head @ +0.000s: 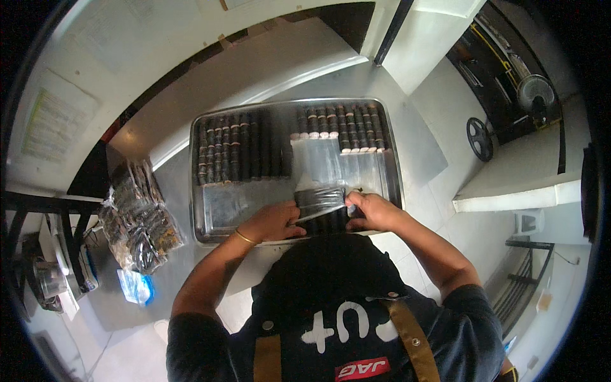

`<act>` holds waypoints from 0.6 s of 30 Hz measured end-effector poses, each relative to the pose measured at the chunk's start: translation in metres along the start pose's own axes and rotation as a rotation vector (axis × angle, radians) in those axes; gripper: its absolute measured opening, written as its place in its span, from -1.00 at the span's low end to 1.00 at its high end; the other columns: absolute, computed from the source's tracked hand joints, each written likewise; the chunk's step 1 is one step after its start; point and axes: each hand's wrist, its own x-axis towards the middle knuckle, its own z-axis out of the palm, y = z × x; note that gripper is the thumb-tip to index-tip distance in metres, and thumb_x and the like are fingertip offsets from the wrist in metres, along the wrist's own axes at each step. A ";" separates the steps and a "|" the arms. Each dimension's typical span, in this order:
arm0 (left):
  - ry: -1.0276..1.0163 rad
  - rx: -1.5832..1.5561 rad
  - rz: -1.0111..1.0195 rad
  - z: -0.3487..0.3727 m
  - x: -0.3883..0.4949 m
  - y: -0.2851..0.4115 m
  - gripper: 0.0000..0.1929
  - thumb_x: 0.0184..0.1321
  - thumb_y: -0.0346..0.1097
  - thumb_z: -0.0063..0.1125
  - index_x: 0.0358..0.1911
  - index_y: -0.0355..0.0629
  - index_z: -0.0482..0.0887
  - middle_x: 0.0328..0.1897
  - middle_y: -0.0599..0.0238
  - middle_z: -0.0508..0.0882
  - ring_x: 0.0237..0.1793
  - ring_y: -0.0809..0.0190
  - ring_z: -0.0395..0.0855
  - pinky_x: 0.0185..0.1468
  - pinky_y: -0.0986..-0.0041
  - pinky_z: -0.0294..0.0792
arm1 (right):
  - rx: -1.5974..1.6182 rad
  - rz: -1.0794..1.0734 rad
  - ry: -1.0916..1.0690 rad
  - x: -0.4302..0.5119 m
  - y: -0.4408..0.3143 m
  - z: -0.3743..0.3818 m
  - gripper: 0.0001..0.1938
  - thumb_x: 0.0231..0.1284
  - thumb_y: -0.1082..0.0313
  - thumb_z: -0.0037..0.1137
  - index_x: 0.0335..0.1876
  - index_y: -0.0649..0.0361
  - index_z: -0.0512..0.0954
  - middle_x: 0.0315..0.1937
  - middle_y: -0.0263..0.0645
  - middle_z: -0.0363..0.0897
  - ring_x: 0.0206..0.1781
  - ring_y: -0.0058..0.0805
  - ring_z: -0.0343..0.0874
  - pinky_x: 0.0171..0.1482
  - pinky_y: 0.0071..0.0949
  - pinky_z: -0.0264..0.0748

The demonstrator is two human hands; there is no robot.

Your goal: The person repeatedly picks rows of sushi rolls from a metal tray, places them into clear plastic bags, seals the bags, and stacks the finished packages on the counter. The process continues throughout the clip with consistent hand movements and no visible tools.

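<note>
A large metal tray [238, 205] lies before me. Rows of dark, rounded pieces with pale ends [217, 153] fill its far left part, and similar rows [360, 126] stand at its far right. At the near edge, both hands pinch a clear plastic-wrapped dark bundle [321, 200]. My left hand [277, 220], with a gold-coloured bangle on the wrist, has the bundle's left end. My right hand [372, 210] grips the plastic at the right end. More dark pieces lie just below the bundle, partly hidden by the cap's dark shape.
Left of the tray, several clear plastic packs of dark, flat material [138, 215] lie on the metal table [176, 281]. A blue and white packet [136, 286] is nearer me. A raised metal ledge [286, 57] runs behind the tray. A fan [536, 93] stands far right.
</note>
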 end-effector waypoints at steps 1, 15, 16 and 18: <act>0.018 -0.020 0.021 -0.002 0.000 -0.002 -0.56 0.30 0.05 0.45 -0.30 -0.21 0.59 -0.13 0.06 0.56 -0.16 -0.08 0.59 -0.07 0.11 0.43 | -0.010 -0.016 0.029 0.000 0.002 0.004 -0.37 0.17 0.08 0.59 0.18 0.13 0.39 -0.22 0.06 0.70 -0.10 0.17 0.73 0.00 0.03 0.61; 0.325 -0.055 -0.103 0.021 -0.008 -0.002 -0.63 0.36 -0.05 0.40 -0.30 -0.22 0.60 -0.22 0.04 0.57 -0.20 -0.14 0.60 -0.08 0.06 0.47 | 0.229 0.151 0.232 0.000 -0.026 0.022 -0.58 0.16 0.33 0.56 -0.06 0.21 0.46 -0.18 -0.03 0.62 -0.10 0.11 0.68 -0.02 -0.03 0.57; 0.309 -0.070 -0.116 0.021 -0.008 -0.003 -0.62 0.35 -0.04 0.41 -0.28 -0.23 0.61 -0.23 0.05 0.58 -0.19 -0.13 0.61 -0.08 0.07 0.47 | 0.256 0.179 0.276 0.000 -0.030 0.023 -0.59 0.17 0.34 0.56 -0.07 0.21 0.46 -0.17 -0.03 0.62 -0.10 0.11 0.68 -0.03 -0.03 0.57; 0.275 -0.101 -0.143 0.016 -0.007 0.002 -0.60 0.34 -0.01 0.41 -0.25 -0.26 0.64 -0.23 0.05 0.58 -0.18 -0.10 0.63 -0.08 0.07 0.47 | 0.213 0.165 0.338 -0.002 -0.033 0.026 -0.62 0.19 0.37 0.53 -0.08 0.21 0.46 -0.17 -0.01 0.63 -0.11 0.12 0.68 -0.04 -0.02 0.57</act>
